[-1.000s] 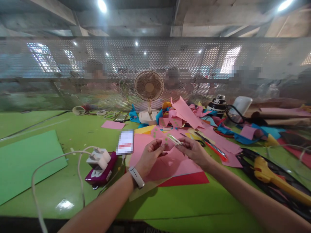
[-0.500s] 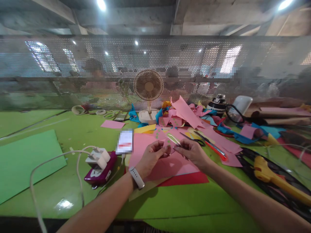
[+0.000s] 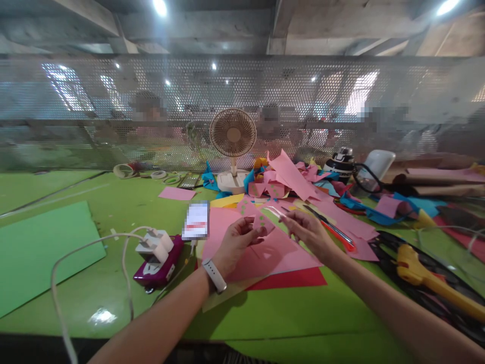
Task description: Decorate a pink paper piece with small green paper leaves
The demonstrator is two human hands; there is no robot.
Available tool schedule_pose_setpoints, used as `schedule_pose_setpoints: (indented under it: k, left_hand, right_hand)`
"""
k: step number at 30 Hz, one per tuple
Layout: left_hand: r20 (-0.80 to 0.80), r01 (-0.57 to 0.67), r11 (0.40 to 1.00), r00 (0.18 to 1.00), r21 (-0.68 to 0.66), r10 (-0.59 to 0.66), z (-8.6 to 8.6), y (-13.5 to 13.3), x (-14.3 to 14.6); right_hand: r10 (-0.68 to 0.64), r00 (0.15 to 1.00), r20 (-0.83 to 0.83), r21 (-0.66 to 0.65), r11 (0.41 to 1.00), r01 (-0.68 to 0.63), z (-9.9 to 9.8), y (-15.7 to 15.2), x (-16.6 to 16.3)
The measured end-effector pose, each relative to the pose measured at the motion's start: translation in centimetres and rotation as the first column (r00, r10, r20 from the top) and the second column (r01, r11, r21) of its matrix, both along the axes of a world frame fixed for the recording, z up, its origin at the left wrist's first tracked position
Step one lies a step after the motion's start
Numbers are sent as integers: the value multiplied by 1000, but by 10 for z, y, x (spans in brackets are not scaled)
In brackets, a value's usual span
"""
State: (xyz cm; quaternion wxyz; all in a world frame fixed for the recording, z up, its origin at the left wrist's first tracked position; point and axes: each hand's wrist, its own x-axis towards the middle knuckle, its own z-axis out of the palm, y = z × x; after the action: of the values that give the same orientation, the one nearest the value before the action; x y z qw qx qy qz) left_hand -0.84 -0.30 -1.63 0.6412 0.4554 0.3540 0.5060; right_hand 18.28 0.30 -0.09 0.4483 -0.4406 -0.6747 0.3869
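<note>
My left hand (image 3: 237, 242) pinches a small piece of pink paper (image 3: 261, 222) with green marks on it, held above the stack of pink sheets (image 3: 242, 263). Between the thumb and fingers of my right hand (image 3: 308, 232) is a slim, shiny pair of tweezers (image 3: 273, 211), its tips pointing up and left. The tweezers are close to the pink piece, apart from its right side. Behind the right hand lies a red utility knife (image 3: 337, 233) on pink paper. Dark scissors beside it are mostly hidden by that hand.
A phone (image 3: 196, 221) and a purple power strip (image 3: 161, 270) with white chargers and cables lie left. At the back stand a fan (image 3: 233, 134), a heap of paper scraps (image 3: 288, 174) and a black bottle (image 3: 340, 164). A yellow glue gun (image 3: 428, 278) lies right.
My right hand has moved slightly right and up with the tweezers, away from the pink piece. My left hand keeps its hold nearly in place.
</note>
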Motion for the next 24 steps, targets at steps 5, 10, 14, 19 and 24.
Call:
schedule_pose_setpoints:
  k: [5,10,14,19,24]
  left_hand:
    - [-18,-44,999,999,14,44,0,2,-3]
    - [-55,-32,998,998,48,35,3,1,-3]
    - [-82,-29,999,996,36,32,6,0,-3]
    - [-81,-34,998,996,55,38,7,-1,-3]
    - [-62,-22,998,998,67,26,5,0,-3]
  right_hand:
    - [-113,935,335,221,975,39,2,7,14]
    - [-231,837,496,360,932,44,-2,7,16]
    - [-292,803,520,435,899,46,-1,5,15]
    - [-349,761,547,487,872,49,-1,6,16]
    - [-354,740,572,493,869,35,-2,6,15]
